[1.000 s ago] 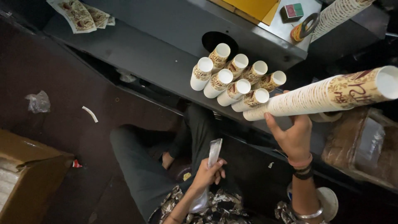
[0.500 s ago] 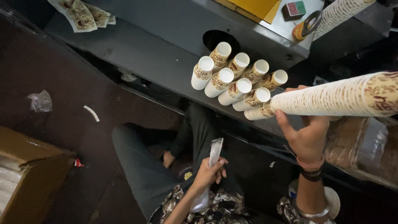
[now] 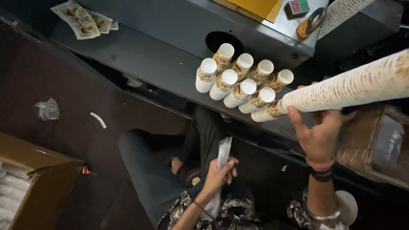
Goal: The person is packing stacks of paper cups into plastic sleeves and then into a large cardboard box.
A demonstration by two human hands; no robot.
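Head view, looking down: I take the grey metal ledge (image 3: 140,59) as my landmark. My right hand (image 3: 317,132) is closed around the underside of a long nested stack of paper cups (image 3: 358,85), fingers curled up its near side and thumb raised at its left end; the stack runs from just beside the ledge's right part up and off past the right edge of view. That left end sits just beside, perhaps touching, the lowest of the printed paper cup stacks (image 3: 240,83), which lie clustered on the ledge in two rows, open white mouths facing up and to the right, directly below a round dark opening (image 3: 223,40) in the machine panel. My left hand (image 3: 219,172), well below the ledge and over my lap, is clenched on a clear plastic sleeve (image 3: 223,151) that stands upright from the fist. Flat printed cup blanks (image 3: 83,19) lie at the ledge's far left end. An open cardboard box (image 3: 30,183) sits on the floor, well below and left of the ledge.
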